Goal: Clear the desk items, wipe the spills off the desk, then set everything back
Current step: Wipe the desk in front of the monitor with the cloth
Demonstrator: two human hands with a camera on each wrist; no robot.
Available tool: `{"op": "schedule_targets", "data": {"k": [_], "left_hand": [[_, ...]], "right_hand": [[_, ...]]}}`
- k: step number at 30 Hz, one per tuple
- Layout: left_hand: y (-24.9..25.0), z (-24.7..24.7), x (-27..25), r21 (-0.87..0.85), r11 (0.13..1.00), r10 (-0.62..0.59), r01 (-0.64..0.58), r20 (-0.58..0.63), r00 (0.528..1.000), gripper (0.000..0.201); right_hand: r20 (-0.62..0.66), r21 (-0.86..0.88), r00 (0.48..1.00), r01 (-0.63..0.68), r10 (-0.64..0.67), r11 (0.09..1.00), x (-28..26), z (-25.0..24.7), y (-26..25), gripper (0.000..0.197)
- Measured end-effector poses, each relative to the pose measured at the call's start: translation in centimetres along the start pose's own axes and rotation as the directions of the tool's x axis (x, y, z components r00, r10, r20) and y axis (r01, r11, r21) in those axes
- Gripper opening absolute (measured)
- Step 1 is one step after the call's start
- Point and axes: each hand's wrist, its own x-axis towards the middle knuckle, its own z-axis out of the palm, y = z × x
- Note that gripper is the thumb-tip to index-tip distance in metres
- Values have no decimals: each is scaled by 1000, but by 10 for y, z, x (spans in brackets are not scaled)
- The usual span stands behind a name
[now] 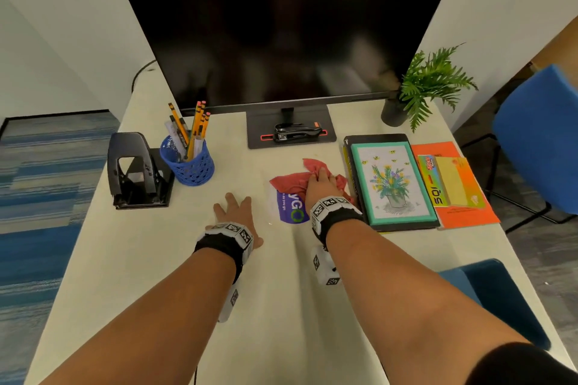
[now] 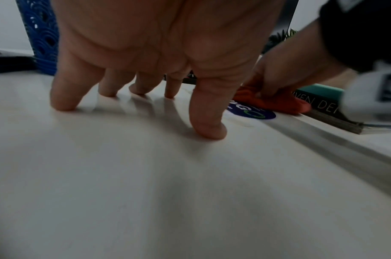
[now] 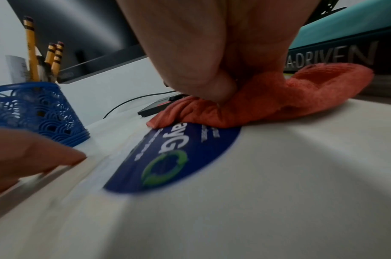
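Observation:
My right hand (image 1: 322, 183) grips a crumpled red cloth (image 1: 289, 181) and presses it on the cream desk (image 1: 281, 291), just left of the book stack. In the right wrist view the thumb and curled fingers of that hand (image 3: 212, 78) dig into the cloth (image 3: 267, 103). The cloth overlaps a flat white packet with a blue label (image 1: 292, 212), also seen in the right wrist view (image 3: 174, 157). My left hand (image 1: 233, 212) rests on the desk left of the packet, fingers spread. Its fingertips (image 2: 63, 105) touch the bare surface and hold nothing.
A black hole punch (image 1: 137, 169) and a blue pencil cup (image 1: 187, 159) stand at the left. A black stapler (image 1: 297, 133) lies on the monitor stand. Books (image 1: 391, 181), an orange folder with sticky notes (image 1: 453, 187) and a potted plant (image 1: 431, 87) fill the right side.

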Motion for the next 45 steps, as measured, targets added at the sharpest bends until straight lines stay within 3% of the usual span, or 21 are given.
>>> {"op": "schedule_targets", "data": {"k": [6,10,16,20,25,30,34,41,45], "left_hand": [[4,1,-4,-4,1000,-22,22,-30,999,100],[6,-1,-8,-35,999,-33,32,-27,999,98],[8,-4,-8,-47,998,-35,34,-14,999,98],[8,-5,-9,-34,999,-38,37,-24,999,99],[7,-4,-9,-41,999,-33,32,-26,999,98],[4,-1,-7,-40,999,-20,18,-35,999,99],[2,1,-6,-15,1000,-8,7,-53,999,99],[-6,2,-5,-22,999,28,-29,-48,998,102],[-14,4,-12,-14,997,71,-72,-69,995,94]], "right_hand": [[-11,38,1000,-6,6,999,44,-22,-13,55],[-32,75,997,71,-69,995,58,-25,-18,53],[25,-75,996,89,-88,993,34,-14,-15,66],[27,-63,996,89,-87,994,34,-11,-16,70],[7,-15,997,81,-81,997,44,-17,-18,61],[18,-23,1000,13,-13,1000,25,-2,-16,62],[30,-24,1000,2,-1,1000,12,0,-13,75],[64,-63,993,-92,96,994,-6,-1,-10,66],[91,-108,989,-104,114,989,-27,24,-1,45]]}}
